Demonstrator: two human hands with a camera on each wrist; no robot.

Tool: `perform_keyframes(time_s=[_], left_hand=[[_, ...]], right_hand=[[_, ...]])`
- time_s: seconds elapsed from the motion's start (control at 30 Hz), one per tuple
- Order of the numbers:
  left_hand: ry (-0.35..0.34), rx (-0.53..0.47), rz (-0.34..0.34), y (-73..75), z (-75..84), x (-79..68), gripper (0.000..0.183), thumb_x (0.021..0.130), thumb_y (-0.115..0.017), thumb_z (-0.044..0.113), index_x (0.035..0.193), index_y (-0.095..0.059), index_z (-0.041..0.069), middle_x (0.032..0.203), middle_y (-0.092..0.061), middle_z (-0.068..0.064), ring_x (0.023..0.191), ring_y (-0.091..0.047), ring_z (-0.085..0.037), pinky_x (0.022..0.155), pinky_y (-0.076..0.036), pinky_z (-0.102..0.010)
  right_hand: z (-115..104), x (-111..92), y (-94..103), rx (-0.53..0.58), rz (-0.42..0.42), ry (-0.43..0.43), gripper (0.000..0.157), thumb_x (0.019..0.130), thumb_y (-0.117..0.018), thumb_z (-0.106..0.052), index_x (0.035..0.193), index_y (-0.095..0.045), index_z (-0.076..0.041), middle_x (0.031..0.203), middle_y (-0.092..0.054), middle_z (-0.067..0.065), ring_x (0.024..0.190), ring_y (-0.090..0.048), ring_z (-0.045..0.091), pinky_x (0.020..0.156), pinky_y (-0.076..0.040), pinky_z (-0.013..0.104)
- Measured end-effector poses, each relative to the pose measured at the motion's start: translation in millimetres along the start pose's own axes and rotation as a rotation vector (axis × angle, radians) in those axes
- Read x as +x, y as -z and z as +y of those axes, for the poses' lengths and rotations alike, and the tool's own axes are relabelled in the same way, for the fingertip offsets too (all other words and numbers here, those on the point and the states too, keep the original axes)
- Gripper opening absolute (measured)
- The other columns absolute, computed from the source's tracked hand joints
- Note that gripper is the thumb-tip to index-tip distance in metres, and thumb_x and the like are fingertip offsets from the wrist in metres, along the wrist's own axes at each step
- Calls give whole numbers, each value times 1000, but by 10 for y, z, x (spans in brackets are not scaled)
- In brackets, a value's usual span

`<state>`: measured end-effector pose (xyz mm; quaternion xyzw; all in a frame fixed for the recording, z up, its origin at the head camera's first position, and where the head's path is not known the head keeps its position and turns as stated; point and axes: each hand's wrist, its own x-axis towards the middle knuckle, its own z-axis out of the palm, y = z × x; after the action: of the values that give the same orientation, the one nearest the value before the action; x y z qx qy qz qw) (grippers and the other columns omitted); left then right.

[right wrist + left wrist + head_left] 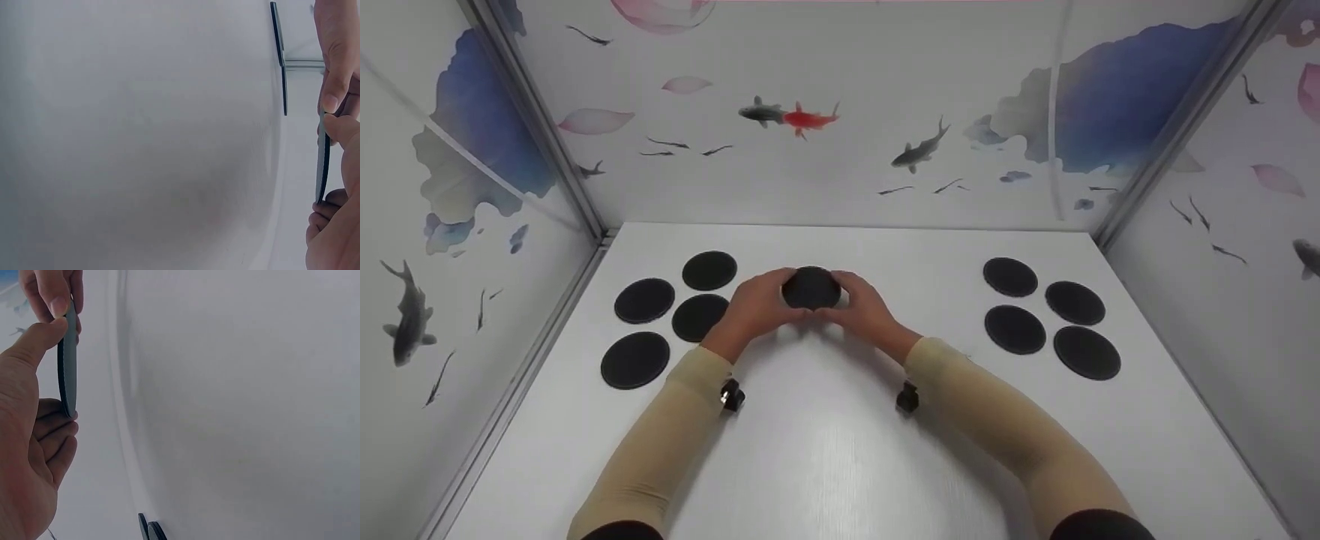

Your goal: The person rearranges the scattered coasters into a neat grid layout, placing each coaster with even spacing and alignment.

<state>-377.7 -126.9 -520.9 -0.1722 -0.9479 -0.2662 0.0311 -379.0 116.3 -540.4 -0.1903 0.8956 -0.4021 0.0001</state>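
Observation:
Both hands hold one round black coaster (811,289) between them, raised above the far middle of the white table. My left hand (759,306) grips its left edge, and my right hand (867,307) grips the right edge. The two thumbs meet at the near edge, with the other fingers curled around the far sides. Seen edge-on in the left wrist view, the coaster (68,363) is thin, with a dark face and a greyer one. The right wrist view also shows the coaster (323,160) on edge, pinched by thumbs and fingers.
Several black coasters (635,360) lie flat at the left of the table (825,450), one partly behind the left hand. Several more coasters (1015,330) lie at the right. Printed panels (847,172) with fish and petals enclose the back and sides.

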Motion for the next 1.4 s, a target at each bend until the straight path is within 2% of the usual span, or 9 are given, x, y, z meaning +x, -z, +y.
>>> perform_keyframes(time_s=[0.17,0.47,0.67,0.87,1.13,1.4], left_hand=[[1,1,1,2,-6,-52,84,92,-91,44,160,-57,9,157,-63,-12,145,-59,-33,120,-47,-50],[-16,-2,21,27,-18,-103,84,92,-90,50,159,-60,10,155,-65,-11,144,-61,-31,120,-48,-50],[3,2,-2,-11,-43,-87,85,91,-90,51,158,-60,10,154,-66,-11,141,-62,-32,118,-49,-50],[14,6,-48,-86,-95,-58,82,90,-90,52,155,-62,11,149,-69,-10,138,-63,-32,117,-49,-51],[23,-12,-78,-105,-110,8,77,89,-93,51,151,-66,13,146,-70,-8,136,-63,-30,117,-49,-51],[47,-4,-117,-119,-94,60,74,88,-94,48,147,-69,13,141,-73,-8,132,-65,-32,117,-48,-52]], right_hand=[[-36,-24,-7,-11,-8,-1,78,98,-88,-35,164,-53,-11,167,-53,8,158,-45,26,129,-36,44],[-75,-29,-1,4,-19,54,71,99,-88,-34,160,-58,-13,162,-57,6,154,-48,24,128,-38,44],[-74,-15,-4,-26,-53,21,73,98,-88,-35,160,-58,-12,164,-55,9,155,-47,27,128,-37,45],[-27,12,-43,-15,-88,-52,72,96,-90,-34,157,-61,-9,161,-59,11,153,-51,28,126,-40,45],[-49,59,-35,-48,-109,-125,78,95,-91,-35,159,-58,-7,162,-57,13,153,-50,29,126,-40,45],[-33,122,-55,-104,-130,-112,72,93,-93,-31,154,-63,-7,157,-62,13,149,-54,31,126,-41,45]])
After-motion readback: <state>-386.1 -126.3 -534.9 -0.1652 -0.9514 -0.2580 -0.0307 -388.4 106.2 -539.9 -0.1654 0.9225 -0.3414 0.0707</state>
